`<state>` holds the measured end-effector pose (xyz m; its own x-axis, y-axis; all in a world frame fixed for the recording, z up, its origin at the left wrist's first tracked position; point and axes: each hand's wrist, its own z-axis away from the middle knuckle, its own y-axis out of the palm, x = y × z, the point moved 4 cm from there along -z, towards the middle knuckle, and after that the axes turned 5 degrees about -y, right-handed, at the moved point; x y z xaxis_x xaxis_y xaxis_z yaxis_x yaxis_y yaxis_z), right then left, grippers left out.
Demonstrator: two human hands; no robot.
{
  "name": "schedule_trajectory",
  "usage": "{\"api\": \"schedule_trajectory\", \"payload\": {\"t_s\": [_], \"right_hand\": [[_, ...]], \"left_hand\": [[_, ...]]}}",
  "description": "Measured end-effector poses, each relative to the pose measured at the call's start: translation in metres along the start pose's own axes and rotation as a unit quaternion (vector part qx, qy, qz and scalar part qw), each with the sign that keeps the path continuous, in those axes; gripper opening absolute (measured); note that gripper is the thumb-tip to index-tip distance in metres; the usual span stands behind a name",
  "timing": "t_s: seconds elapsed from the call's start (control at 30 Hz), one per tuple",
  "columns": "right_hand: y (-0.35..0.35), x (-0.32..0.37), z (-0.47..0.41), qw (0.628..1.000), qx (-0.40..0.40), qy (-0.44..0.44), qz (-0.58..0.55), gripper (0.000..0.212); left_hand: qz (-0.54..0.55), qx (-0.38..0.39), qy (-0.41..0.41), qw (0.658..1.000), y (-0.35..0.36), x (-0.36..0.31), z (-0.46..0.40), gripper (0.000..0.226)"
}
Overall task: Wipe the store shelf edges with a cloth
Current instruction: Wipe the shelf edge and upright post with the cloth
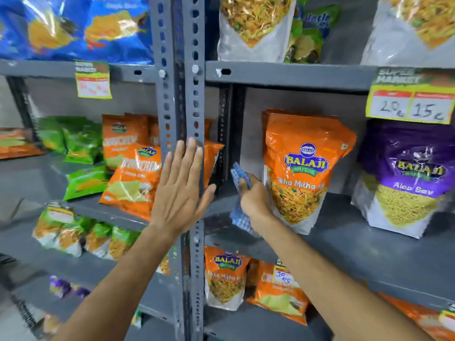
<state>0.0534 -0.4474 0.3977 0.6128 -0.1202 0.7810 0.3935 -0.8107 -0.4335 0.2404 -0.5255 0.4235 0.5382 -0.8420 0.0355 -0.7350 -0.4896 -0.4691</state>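
Note:
A grey metal shelf unit fills the view, with two perforated uprights point(195, 99) down the middle. My left hand point(181, 190) lies flat and open against the uprights, fingers spread and pointing up. My right hand point(254, 200) is closed on a blue-and-white checked cloth point(238, 212), inside the right bay at its left end, just above the grey shelf point(344, 239). The cloth sticks out above and below my fist, beside the inner dark upright point(222, 143). My knuckles touch an orange Balaji snack bag point(304, 168).
A purple Aloo Sev bag point(403, 178) stands right of the orange one. Orange and green snack packs point(128, 168) crowd the left bay's shelves. Yellow price tags point(408, 102) hang from the upper shelf edge point(290, 76). More orange bags point(225, 276) sit on the shelf below.

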Motion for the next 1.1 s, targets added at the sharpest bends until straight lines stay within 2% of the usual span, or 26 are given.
{"api": "schedule_trajectory", "payload": {"t_s": [0.13,0.27,0.37,0.5,0.63,0.77,0.9,0.97,1.0,1.07,1.1], "right_hand": [[0.019,-0.01,-0.055,0.992,-0.019,0.059,0.111,0.033],[0.04,-0.038,-0.091,0.99,-0.003,0.06,0.131,0.033],[0.057,-0.061,-0.113,0.972,0.064,0.096,0.205,0.036],[0.078,-0.081,-0.131,0.959,0.131,0.113,0.224,0.037],[0.092,-0.076,-0.118,0.955,0.176,0.088,0.222,0.034],[0.083,-0.043,-0.058,0.957,0.25,-0.023,0.144,0.025],[0.062,-0.028,-0.01,0.929,0.313,-0.096,0.17,0.034],[0.052,-0.027,-0.012,0.945,0.297,-0.076,0.113,0.033],[0.047,-0.029,-0.023,0.959,0.258,-0.061,0.103,0.032],[0.044,-0.036,-0.052,0.974,0.182,-0.043,0.127,0.034],[0.047,-0.039,-0.064,0.975,0.17,-0.039,0.14,0.035]], "left_hand": [[0.011,-0.057,0.022,0.998,0.03,0.009,-0.004,0.08],[0.018,-0.101,0.041,0.994,0.048,0.017,-0.004,0.08],[0.032,-0.121,0.055,0.991,0.053,0.02,-0.003,0.079],[0.048,-0.133,0.057,0.988,0.056,0.021,-0.002,0.078],[0.059,-0.133,0.056,0.988,0.053,0.02,-0.002,0.078],[0.068,-0.128,0.048,0.988,0.051,0.018,-0.002,0.077],[0.068,-0.124,0.049,0.989,0.051,0.019,-0.003,0.076],[0.069,-0.124,0.05,0.989,0.052,0.019,-0.002,0.075],[0.067,-0.125,0.05,0.989,0.052,0.019,-0.002,0.075],[0.067,-0.126,0.051,0.989,0.053,0.019,-0.002,0.074],[0.068,-0.126,0.051,0.988,0.053,0.019,-0.002,0.074]]}}
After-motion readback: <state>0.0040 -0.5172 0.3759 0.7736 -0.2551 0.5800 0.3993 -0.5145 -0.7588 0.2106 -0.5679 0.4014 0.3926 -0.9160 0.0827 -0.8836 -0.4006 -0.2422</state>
